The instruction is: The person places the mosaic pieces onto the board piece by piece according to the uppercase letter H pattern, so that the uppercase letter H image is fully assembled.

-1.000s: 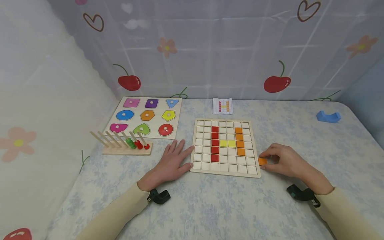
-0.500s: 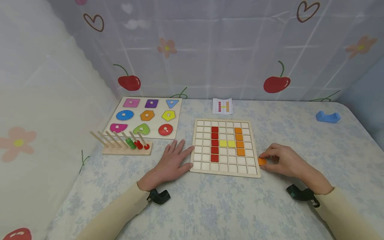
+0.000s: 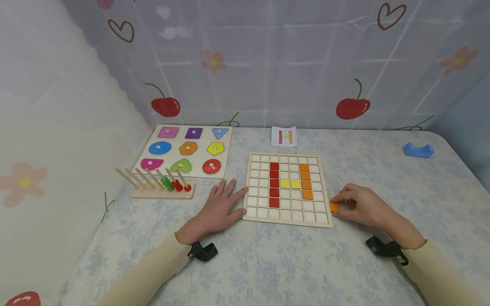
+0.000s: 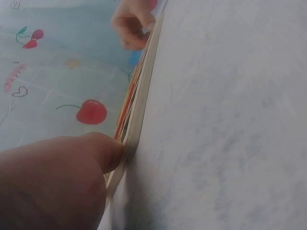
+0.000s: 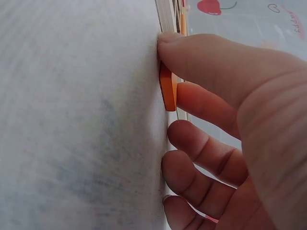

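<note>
A wooden grid board (image 3: pixel 287 222) lies flat on the table in the head view. Set in its cells are a column of red tiles (image 3: pixel 274 182), a shorter column of orange tiles (image 3: pixel 304 175) and two yellow tiles (image 3: pixel 290 184). My left hand (image 3: pixel 220 208) rests on the table with fingers spread, index finger and thumb touching the board's left edge. At the right edge, my right hand (image 3: pixel 361 204) pinches a loose orange square tile (image 3: pixel 334 207). In the right wrist view, this tile (image 5: pixel 167 91) sits low by the tabletop between thumb and index finger.
A small printed pattern card (image 3: pixel 284 137) lies behind the board. Left of it are a shape puzzle (image 3: pixel 199 171) with knobbed pieces and a peg stand (image 3: pixel 162 194) carrying green and red beads. A blue curved block (image 3: pixel 419 150) is at the far right.
</note>
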Action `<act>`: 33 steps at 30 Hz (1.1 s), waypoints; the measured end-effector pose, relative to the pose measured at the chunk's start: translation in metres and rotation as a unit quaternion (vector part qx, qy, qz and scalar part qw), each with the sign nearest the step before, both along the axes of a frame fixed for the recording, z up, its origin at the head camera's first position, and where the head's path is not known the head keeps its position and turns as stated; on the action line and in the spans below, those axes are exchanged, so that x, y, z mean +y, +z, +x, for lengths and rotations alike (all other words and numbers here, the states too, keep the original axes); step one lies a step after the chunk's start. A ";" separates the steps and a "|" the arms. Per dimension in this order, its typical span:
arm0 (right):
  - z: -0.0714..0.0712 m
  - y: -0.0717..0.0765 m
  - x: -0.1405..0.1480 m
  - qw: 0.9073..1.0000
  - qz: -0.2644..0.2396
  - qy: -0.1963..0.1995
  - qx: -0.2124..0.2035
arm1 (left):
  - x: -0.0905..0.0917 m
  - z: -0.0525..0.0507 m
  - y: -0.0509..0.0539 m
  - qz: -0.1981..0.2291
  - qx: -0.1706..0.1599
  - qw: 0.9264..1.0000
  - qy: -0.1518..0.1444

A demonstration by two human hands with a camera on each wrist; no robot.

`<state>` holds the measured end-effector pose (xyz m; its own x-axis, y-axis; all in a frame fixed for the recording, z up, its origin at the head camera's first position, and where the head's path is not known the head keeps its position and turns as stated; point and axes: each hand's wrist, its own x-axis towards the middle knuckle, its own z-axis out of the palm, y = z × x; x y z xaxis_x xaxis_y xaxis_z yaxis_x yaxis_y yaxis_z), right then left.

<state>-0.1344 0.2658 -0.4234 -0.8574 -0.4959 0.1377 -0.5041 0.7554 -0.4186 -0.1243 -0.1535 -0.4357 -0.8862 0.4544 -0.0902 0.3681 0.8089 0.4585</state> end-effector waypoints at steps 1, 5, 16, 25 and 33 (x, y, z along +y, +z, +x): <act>0.000 0.000 0.000 1.000 0.001 0.000 0.000 | 0.000 0.000 0.000 0.000 -0.001 1.000 0.000; 0.000 0.000 0.000 1.000 0.002 0.001 -0.001 | 0.000 0.000 0.001 -0.004 0.000 1.000 -0.002; 0.000 0.002 0.000 1.000 0.009 -0.001 -0.008 | 0.000 0.000 0.000 -0.005 0.004 1.000 -0.003; -0.004 0.006 0.004 0.999 0.031 -0.005 0.008 | 0.001 0.000 0.000 -0.002 0.006 1.000 -0.001; -0.011 0.009 0.004 0.999 0.037 -0.002 0.013 | 0.000 -0.001 -0.001 -0.009 0.004 1.000 -0.004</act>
<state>-0.1453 0.2699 -0.4148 -0.8561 -0.5021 0.1229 -0.5110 0.7862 -0.3475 -0.1253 -0.1536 -0.4369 -0.8832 0.4600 -0.0914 0.3783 0.8139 0.4409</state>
